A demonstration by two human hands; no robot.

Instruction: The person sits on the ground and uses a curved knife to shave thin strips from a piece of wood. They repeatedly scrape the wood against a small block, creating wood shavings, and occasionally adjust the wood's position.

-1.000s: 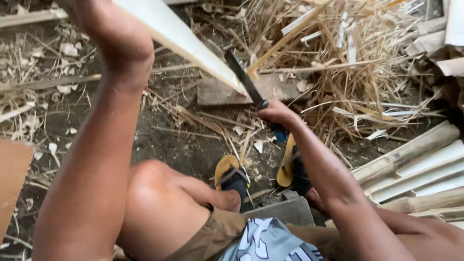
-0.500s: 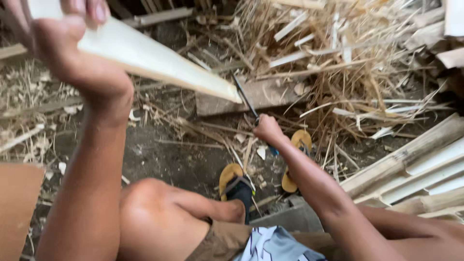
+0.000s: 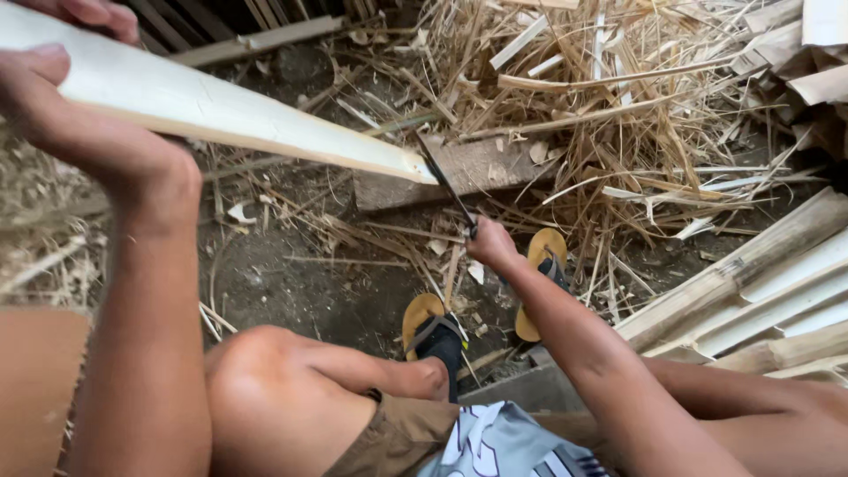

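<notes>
Dirt ground, straw-littered: your left hand (image 3: 79, 115) wraps the pale bamboo slat (image 3: 230, 110) — stiff, light, splintery; grip mid-length — right hand (image 3: 491, 245) fisted on the knife (image 3: 446, 187).

1 bamboo slat (image 3: 221, 110), 1 knife (image 3: 449, 187), 2 sandals (image 3: 433, 329), 1 wood block (image 3: 459, 172).

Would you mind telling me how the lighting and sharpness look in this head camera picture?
Head view: soft, even daylight with no glare; the pale split stick in the left hand is the brightest part; the knife in the right hand is thin and dark but readable; straw stays sharp; the near forearm looks stretched by the wide lens.
</notes>
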